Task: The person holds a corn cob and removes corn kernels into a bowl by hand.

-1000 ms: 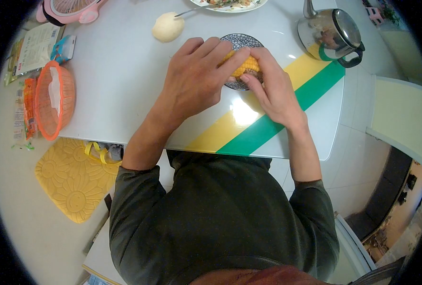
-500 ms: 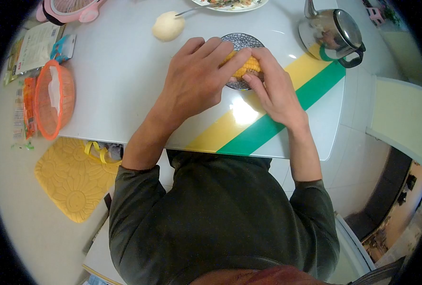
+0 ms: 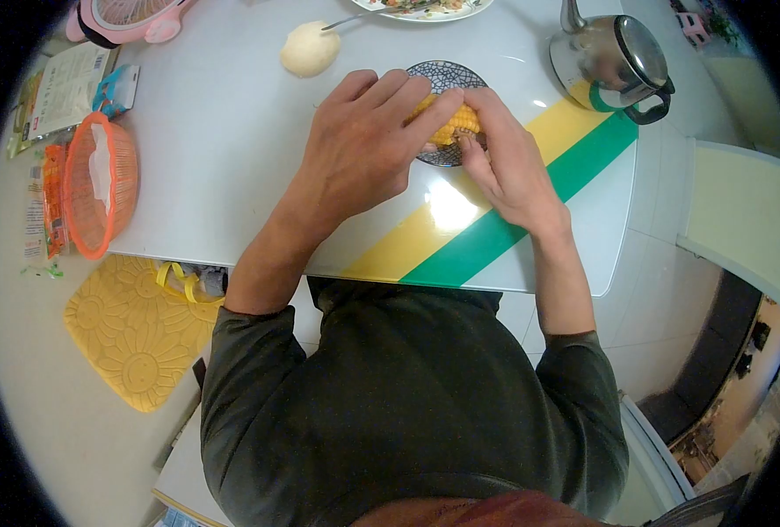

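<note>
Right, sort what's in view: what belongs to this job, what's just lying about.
In the job:
- knobbly yellow corn cob, between left hand and right hand
- round black-and-white patterned dish beneath it

Just lying about, seemingly:
- smooth cream-coloured bun-like lump
- shiny teapot with black handle
- orange plastic basket
- white plate of food

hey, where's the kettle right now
In the head view, the kettle stands at the upper right, near the table's right edge, by the far end of the green stripe and beyond the right hand.
</note>
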Motion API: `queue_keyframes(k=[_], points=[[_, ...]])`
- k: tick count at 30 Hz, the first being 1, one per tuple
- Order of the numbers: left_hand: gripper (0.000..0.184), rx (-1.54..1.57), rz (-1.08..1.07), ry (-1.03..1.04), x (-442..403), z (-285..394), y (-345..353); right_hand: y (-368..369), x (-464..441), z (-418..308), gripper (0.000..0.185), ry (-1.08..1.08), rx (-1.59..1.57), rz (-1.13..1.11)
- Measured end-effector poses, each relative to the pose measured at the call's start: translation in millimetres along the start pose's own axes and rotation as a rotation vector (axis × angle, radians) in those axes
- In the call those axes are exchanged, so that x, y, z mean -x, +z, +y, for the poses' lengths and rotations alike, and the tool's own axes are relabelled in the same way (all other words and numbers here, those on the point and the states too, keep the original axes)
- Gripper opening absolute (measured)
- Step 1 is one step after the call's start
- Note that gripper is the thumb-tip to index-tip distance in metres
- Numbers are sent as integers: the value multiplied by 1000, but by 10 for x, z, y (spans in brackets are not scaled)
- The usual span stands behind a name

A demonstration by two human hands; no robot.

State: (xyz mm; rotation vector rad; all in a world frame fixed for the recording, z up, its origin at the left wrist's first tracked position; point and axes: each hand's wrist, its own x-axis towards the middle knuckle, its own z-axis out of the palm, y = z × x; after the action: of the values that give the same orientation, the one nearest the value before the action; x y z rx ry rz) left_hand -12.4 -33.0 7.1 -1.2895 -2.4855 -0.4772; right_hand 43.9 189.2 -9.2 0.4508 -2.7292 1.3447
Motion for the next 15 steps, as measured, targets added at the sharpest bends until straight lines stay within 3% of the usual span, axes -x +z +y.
queue_keyframes(k=[6, 15], points=[[52, -3, 28, 11, 2, -6, 2, 31, -8, -14, 46, -52, -39, 48], [51, -1, 50, 26, 2, -7, 18, 83, -23, -70, 40, 118, -156, 74]])
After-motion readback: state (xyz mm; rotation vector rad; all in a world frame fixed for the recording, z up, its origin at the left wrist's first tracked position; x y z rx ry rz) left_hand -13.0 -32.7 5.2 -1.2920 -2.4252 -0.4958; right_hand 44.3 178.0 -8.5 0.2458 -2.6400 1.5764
